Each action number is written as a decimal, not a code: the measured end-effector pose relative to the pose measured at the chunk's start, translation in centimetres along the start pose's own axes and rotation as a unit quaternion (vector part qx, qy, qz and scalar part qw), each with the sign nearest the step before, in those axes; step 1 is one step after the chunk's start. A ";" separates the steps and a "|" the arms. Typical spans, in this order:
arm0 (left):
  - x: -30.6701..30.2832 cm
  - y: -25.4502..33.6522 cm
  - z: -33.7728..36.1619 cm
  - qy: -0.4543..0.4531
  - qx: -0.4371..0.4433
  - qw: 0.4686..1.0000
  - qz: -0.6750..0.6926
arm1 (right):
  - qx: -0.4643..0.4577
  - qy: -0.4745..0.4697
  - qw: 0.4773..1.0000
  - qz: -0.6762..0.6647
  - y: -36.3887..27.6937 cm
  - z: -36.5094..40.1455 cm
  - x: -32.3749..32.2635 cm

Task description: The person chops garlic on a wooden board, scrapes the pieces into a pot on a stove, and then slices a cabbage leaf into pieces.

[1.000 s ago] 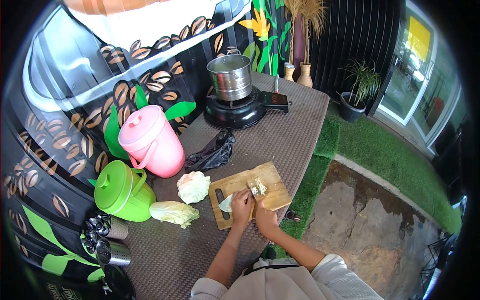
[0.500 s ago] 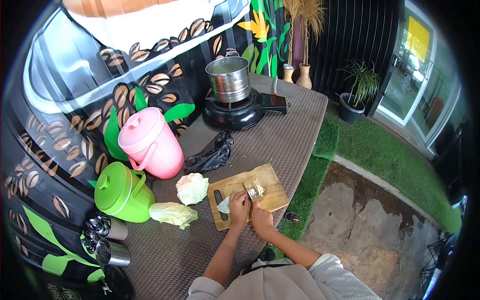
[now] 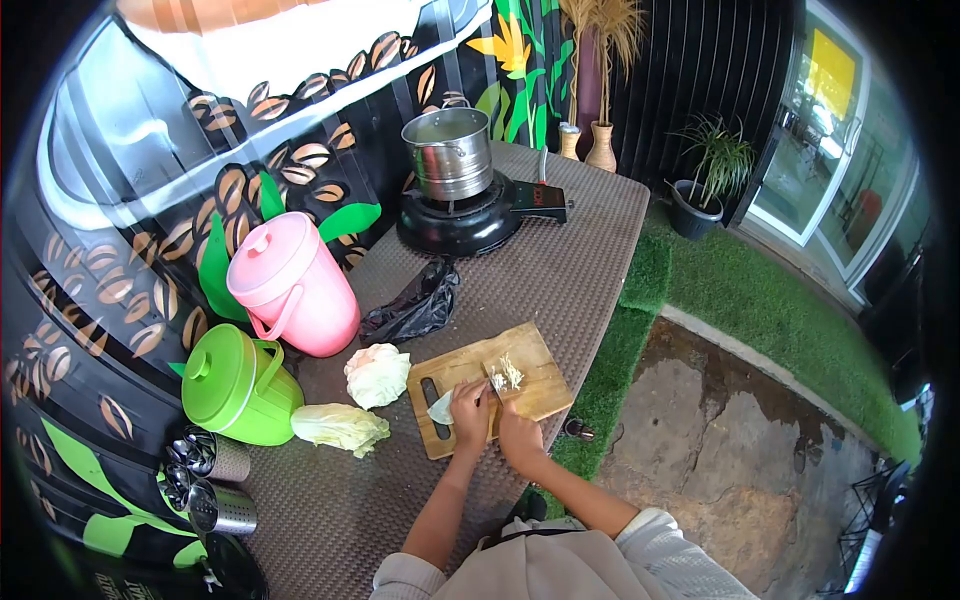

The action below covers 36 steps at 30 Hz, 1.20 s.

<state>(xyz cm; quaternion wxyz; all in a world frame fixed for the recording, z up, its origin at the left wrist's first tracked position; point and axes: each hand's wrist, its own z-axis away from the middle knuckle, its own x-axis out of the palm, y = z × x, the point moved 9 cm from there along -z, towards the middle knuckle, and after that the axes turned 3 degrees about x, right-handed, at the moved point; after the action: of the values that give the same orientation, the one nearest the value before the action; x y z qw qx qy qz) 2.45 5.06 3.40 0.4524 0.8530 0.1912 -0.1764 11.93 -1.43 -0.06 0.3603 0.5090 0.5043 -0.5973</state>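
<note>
Chopping: our curled left hand (image 3: 468,408) pins a pale green cabbage piece (image 3: 440,408) on the rectangular wooden cutting board (image 3: 535,352); at its 4 o'clock, our right hand (image 3: 520,440) grips a steel-bladed knife (image 3: 492,378).

one head-worn camera looked forward and steeply down through a wide lens. the left hand (image 3: 468,408) and right hand (image 3: 520,440) lay close, low centre, over the cutting board (image 3: 545,390); the table (image 3: 560,270) receded ahead toward the top edge.

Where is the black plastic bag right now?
In the head view, the black plastic bag lies mid-table between the stove and the cutting board, near the pink jug.
</note>
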 end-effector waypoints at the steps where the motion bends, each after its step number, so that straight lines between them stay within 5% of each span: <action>1: 0.0 -0.1 0.2 0.004 0.004 1.000 0.005 | -0.014 -0.010 1.000 -0.024 -0.1 -0.9 -0.3; 6: 0.1 -0.8 0.6 0.011 -0.010 1.000 -0.016 | -0.047 -0.049 0.997 -0.036 -0.4 -2.2 -2.2; 11: 0.0 -0.8 0.5 0.008 -0.015 1.000 -0.007 | 0.018 -0.074 0.995 -0.063 -0.7 0.2 -1.2; 20: 0.1 -0.8 0.9 -0.001 -0.032 0.999 -0.009 | -0.046 -0.036 0.997 -0.047 -1.0 -1.7 -2.9; 26: -0.1 -0.1 0.8 0.006 0.018 1.000 -0.019 | -0.019 -0.005 1.000 -0.014 -0.9 -0.1 1.9; 36: -0.4 0.8 0.7 0.015 0.007 0.999 -0.030 | -0.086 -0.013 0.996 -0.033 0.0 1.1 -2.1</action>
<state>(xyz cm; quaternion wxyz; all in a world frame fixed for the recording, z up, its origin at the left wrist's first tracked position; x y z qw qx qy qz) 2.37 3.97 3.77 0.4382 0.8524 0.2226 -0.1786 12.12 -2.65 1.91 0.3895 0.4511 0.5655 -0.5701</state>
